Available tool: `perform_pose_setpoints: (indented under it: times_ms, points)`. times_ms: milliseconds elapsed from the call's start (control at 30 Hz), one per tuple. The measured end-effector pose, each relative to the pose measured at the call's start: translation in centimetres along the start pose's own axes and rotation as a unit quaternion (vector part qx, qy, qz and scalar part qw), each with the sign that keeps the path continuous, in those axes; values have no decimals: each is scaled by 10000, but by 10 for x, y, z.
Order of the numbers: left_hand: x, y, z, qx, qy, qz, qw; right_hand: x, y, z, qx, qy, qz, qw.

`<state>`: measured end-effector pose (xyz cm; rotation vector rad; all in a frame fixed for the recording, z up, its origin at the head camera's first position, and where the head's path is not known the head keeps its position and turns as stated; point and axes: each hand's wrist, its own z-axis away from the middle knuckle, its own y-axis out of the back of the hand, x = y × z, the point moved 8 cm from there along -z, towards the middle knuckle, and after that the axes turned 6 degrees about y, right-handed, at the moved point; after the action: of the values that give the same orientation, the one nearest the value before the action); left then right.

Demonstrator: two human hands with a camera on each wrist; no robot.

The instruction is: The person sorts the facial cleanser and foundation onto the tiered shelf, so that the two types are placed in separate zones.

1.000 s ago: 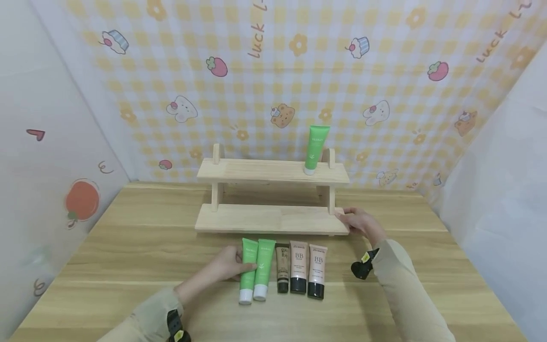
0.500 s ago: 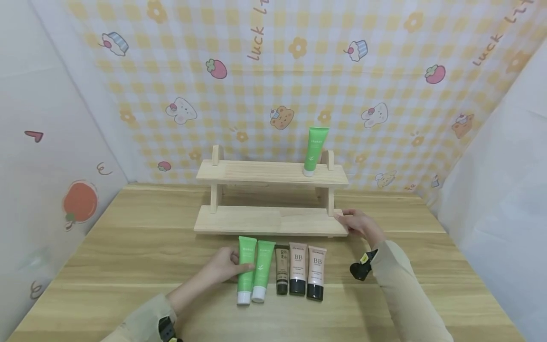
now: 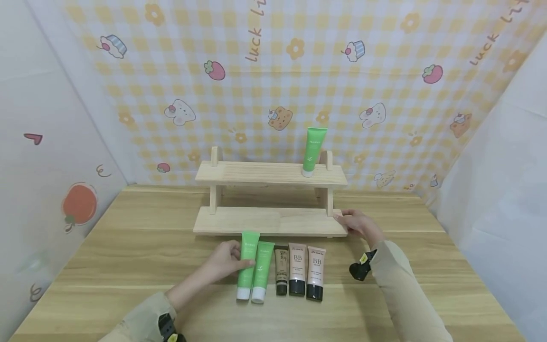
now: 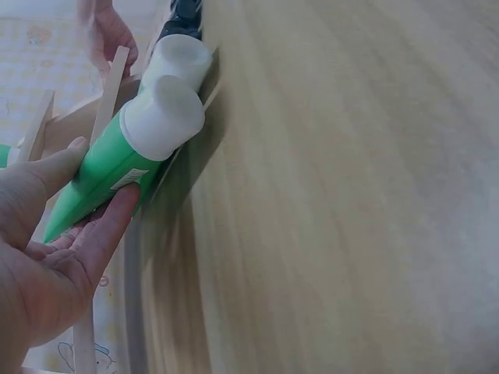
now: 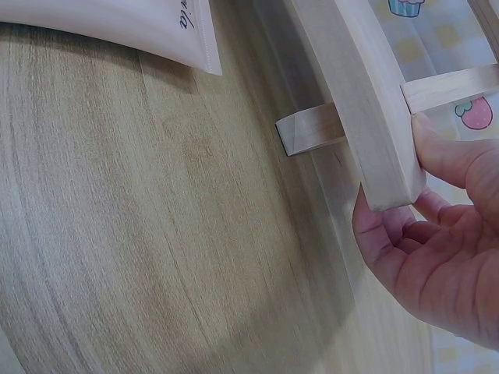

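Note:
My left hand (image 3: 224,260) grips the leftmost green squeeze tube (image 3: 248,263) between thumb and fingers. In the left wrist view that tube (image 4: 105,167) is tilted, its white cap towards the camera and raised off the table. A second green tube (image 3: 262,270) lies close against its right side. My right hand (image 3: 359,224) holds the right end of the lower board of a two-tier wooden shelf (image 3: 239,221); the right wrist view has the thumb on top of the board (image 5: 374,117) and fingers beneath. A third green tube (image 3: 314,149) stands cap down on the upper tier.
Right of the green tubes lie a small brown tube (image 3: 281,270) and two beige BB cream tubes, one in the middle (image 3: 297,268) and one at the right (image 3: 316,270), all with dark caps. A patterned cloth (image 3: 256,95) hangs behind the shelf.
My left hand has lifted the leftmost green tube a little off the table and towards the shelf, away from its neighbour. The right hand stays on the shelf's end.

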<state>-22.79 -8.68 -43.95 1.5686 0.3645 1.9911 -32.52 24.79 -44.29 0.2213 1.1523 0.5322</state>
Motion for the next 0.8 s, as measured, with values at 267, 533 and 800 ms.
perform_pose_setpoints:
  times_ms: [267, 533, 800]
  points:
    - [8, 4, -5, 139, 27, -219, 9997, 1, 0, -1, 64, -39, -227, 9997]
    - [17, 8, -9, 231, -85, -307, 9992, 1, 1, -1, 80, 2, -252, 9997]
    - [27, 13, -17, 246, -124, -277, 9992, -1, 1, 0, 68, -60, -50, 9999]
